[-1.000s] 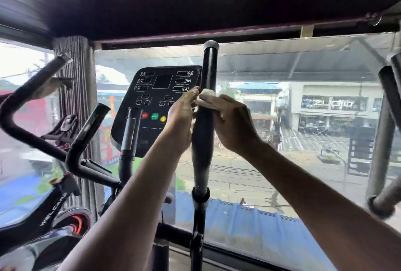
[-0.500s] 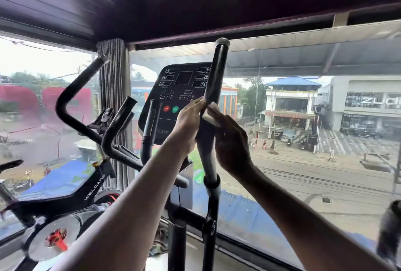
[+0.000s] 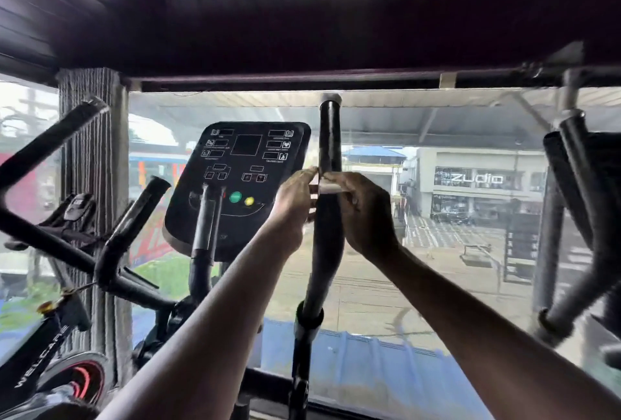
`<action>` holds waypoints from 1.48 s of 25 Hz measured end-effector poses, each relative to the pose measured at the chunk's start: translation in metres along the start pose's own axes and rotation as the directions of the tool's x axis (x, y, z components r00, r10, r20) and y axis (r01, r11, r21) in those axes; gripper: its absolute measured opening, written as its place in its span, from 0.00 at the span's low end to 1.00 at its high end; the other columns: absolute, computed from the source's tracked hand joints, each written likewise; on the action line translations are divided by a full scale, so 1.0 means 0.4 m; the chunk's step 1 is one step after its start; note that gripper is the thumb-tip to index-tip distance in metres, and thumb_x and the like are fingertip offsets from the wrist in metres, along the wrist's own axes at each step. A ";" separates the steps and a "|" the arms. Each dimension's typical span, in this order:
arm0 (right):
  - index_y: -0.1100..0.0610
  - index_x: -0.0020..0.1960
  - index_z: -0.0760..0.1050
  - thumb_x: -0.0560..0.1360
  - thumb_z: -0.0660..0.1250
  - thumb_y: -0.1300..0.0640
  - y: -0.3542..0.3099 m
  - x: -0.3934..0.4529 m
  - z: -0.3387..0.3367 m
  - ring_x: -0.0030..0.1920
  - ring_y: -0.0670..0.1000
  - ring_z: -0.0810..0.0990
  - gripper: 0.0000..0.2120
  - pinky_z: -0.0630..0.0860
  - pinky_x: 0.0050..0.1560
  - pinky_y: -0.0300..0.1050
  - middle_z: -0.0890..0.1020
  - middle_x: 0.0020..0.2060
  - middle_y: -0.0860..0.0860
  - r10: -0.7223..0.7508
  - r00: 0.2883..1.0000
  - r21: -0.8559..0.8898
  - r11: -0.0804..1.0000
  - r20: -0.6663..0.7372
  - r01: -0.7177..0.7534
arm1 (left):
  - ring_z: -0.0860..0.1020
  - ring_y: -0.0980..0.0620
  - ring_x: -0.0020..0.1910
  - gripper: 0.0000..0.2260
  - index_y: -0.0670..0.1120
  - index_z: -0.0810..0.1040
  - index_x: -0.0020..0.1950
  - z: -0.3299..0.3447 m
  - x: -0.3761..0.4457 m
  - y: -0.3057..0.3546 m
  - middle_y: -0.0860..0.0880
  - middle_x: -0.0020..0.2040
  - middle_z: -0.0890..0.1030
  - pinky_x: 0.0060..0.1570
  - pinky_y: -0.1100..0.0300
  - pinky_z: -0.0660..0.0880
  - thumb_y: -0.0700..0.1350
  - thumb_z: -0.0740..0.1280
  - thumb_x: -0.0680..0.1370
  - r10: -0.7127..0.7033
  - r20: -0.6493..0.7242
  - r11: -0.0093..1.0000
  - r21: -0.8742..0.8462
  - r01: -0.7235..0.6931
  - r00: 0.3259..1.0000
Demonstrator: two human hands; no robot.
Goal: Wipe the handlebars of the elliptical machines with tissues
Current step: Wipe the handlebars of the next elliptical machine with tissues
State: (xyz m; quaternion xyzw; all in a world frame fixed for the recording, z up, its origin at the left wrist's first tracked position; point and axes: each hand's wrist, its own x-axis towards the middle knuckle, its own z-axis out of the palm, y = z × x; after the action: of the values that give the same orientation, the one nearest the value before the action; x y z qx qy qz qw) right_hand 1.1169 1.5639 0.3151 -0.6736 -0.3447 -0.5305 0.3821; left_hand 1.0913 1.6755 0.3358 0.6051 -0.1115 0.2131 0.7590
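A tall black handlebar (image 3: 328,137) of the elliptical machine rises upright in the middle of the view. A white tissue (image 3: 327,186) is wrapped against it about halfway up. My left hand (image 3: 293,207) pinches the tissue's left end beside the bar. My right hand (image 3: 363,214) curls round the bar from the right and holds the tissue's other end. The machine's second handlebar (image 3: 206,218) stands lower, in front of the black console (image 3: 235,181).
A black exercise bike (image 3: 67,251) with curved handlebars fills the left side. Grey handlebars of another machine (image 3: 568,211) stand at the right edge. A large window right behind the machines looks onto a street. The dark ceiling hangs low overhead.
The view swung left and back to the right. Both hands stayed on the tissue at the same handlebar and now sit a little higher on the bar.
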 end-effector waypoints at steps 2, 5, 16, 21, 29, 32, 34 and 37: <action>0.60 0.54 0.81 0.74 0.61 0.62 0.000 -0.020 -0.031 0.50 0.48 0.82 0.13 0.77 0.52 0.38 0.85 0.50 0.52 -0.118 0.989 -0.047 0.991 0.089 0.122 | 0.78 0.58 0.27 0.11 0.49 0.79 0.52 -0.003 0.030 0.007 0.56 0.32 0.81 0.35 0.61 0.73 0.49 0.58 0.83 -0.016 0.030 0.996 -0.082 0.018 0.999; 0.56 0.56 0.81 0.75 0.62 0.59 0.048 0.081 -0.010 0.53 0.48 0.82 0.13 0.76 0.55 0.39 0.84 0.52 0.50 -0.092 0.990 -0.148 0.983 0.103 0.107 | 0.76 0.59 0.30 0.08 0.51 0.77 0.55 0.012 0.061 0.014 0.55 0.38 0.79 0.33 0.62 0.69 0.47 0.59 0.82 0.040 0.062 0.998 -0.040 -0.038 0.997; 0.59 0.52 0.83 0.74 0.65 0.60 0.135 0.193 0.016 0.40 0.46 0.80 0.11 0.73 0.44 0.34 0.84 0.42 0.52 -0.386 0.914 -0.015 0.920 0.126 0.390 | 0.80 0.47 0.50 0.12 0.45 0.79 0.60 0.066 0.196 0.027 0.45 0.52 0.82 0.54 0.54 0.77 0.48 0.64 0.80 0.132 -0.117 0.975 -0.161 -0.150 0.984; 0.61 0.57 0.81 0.75 0.62 0.60 0.198 0.288 0.060 0.46 0.51 0.82 0.14 0.75 0.49 0.39 0.84 0.48 0.56 -0.193 0.981 0.019 0.981 0.025 0.193 | 0.80 0.43 0.48 0.14 0.45 0.84 0.52 0.069 0.227 0.031 0.40 0.50 0.83 0.61 0.43 0.74 0.54 0.66 0.77 0.121 -0.128 0.976 -0.167 -0.142 0.984; 0.61 0.57 0.81 0.75 0.67 0.62 0.217 0.349 0.100 0.49 0.51 0.78 0.12 0.75 0.53 0.43 0.79 0.49 0.57 -0.087 0.992 -0.047 0.995 -0.088 0.083 | 0.80 0.45 0.59 0.11 0.48 0.82 0.58 0.056 0.215 0.020 0.47 0.57 0.83 0.65 0.48 0.72 0.45 0.65 0.78 0.220 -0.052 0.974 -0.040 -0.222 0.974; 0.62 0.51 0.83 0.73 0.66 0.61 0.175 0.255 0.075 0.43 0.47 0.77 0.10 0.71 0.46 0.30 0.79 0.43 0.54 -0.181 0.979 0.005 0.983 -0.094 0.182 | 0.79 0.47 0.59 0.14 0.46 0.78 0.65 0.031 0.203 0.002 0.45 0.60 0.82 0.66 0.51 0.72 0.40 0.62 0.80 0.196 0.008 0.979 -0.060 -0.195 0.981; 0.61 0.49 0.83 0.73 0.64 0.60 0.115 0.147 0.036 0.40 0.45 0.76 0.11 0.71 0.43 0.31 0.77 0.41 0.52 -0.223 0.973 0.024 0.974 -0.053 0.224 | 0.79 0.48 0.57 0.15 0.45 0.77 0.66 0.008 0.189 -0.009 0.44 0.61 0.81 0.62 0.53 0.72 0.39 0.62 0.79 0.211 0.041 0.977 -0.051 -0.209 0.977; 0.60 0.50 0.83 0.72 0.61 0.61 0.046 0.019 -0.011 0.42 0.45 0.75 0.13 0.71 0.45 0.33 0.77 0.41 0.52 -0.330 0.942 -0.049 0.941 0.064 0.333 | 0.78 0.48 0.50 0.12 0.50 0.80 0.60 -0.007 0.145 -0.038 0.48 0.51 0.84 0.51 0.55 0.72 0.41 0.62 0.80 0.139 0.122 0.982 -0.144 -0.121 0.983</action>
State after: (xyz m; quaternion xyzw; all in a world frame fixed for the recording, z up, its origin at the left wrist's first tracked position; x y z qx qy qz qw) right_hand 1.1325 1.5518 0.3203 -0.6311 -0.4478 -0.5786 0.2578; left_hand 1.1491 1.6865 0.3467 0.5560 -0.2151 0.2138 0.7739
